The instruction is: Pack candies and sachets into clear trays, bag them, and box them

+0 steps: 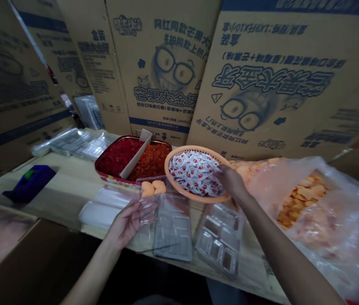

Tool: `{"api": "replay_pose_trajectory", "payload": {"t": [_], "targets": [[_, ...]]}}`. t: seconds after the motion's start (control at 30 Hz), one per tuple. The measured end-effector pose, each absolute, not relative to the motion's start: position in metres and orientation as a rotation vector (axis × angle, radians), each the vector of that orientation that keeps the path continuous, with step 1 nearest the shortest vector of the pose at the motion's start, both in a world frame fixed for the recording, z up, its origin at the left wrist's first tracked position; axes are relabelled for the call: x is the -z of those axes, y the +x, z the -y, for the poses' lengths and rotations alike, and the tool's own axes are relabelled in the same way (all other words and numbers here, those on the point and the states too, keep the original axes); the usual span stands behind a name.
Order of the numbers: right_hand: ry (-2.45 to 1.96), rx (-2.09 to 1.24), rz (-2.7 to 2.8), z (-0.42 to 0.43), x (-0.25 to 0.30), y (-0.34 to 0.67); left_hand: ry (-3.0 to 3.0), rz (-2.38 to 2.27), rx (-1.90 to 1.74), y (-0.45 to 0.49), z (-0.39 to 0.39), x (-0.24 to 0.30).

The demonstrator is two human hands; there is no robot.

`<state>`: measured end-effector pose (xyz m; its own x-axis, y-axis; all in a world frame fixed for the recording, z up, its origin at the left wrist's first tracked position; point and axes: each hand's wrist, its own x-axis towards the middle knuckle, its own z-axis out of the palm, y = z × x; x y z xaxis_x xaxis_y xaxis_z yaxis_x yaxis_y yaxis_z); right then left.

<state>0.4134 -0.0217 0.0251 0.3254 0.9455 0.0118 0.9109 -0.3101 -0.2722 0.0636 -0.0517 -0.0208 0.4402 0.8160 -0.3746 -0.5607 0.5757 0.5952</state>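
Your left hand (136,218), palm up with fingers loosely curled, meets a clear plastic tray (154,200), its long axis apparently pointing away from you, two orange rounded pieces (153,188) at the far end; whether you grip it, I cannot tell. Beyond, a divided red metal tin (117,180) holds red and orange-red contents. Your right hand (232,182) reaches into a round orange plastic basket (167,167) of white-and-red wrapped packets (194,173), fingertips too blurred to show a grip. Everything sits on a pale wooden table (62,178) before printed brown cardboard cartons (163,106).
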Motion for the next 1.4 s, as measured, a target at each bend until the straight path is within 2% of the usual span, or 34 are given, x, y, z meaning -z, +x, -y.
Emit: {"api": "replay_pose_trajectory", "payload": {"t": [0.07,0.17,0.27,0.43,0.6,0.73,1.0,1.4], "targets": [[-2.082,-0.434,1.501,0.030,-0.034,0.394,0.418,-0.662,-0.888,0.062,0.054,0.020],[-1.583,-0.990,1.351,0.044,-0.041,0.342,0.418,-0.647,-0.887,0.062,0.059,0.016],[-1.397,-1.245,1.343,0.055,-0.036,0.278,0.394,-0.618,-0.901,0.062,0.065,0.017],[-1.420,-1.249,1.390,0.055,-0.018,0.208,0.346,-0.619,-0.985,0.058,0.070,0.024],[-1.277,-1.132,1.832,0.048,-0.019,0.190,0.352,-0.625,-0.960,0.045,0.069,0.027],[-1.150,-1.045,1.945,0.045,-0.024,0.186,0.329,-0.611,-0.972,0.034,0.067,0.026],[-1.212,-1.144,1.705,0.051,-0.024,0.187,0.299,-0.598,-0.993,0.026,0.065,0.026],[-1.450,-1.037,1.251,0.042,-0.011,0.193,0.287,-0.619,-1.064,0.014,0.065,0.026]]}}
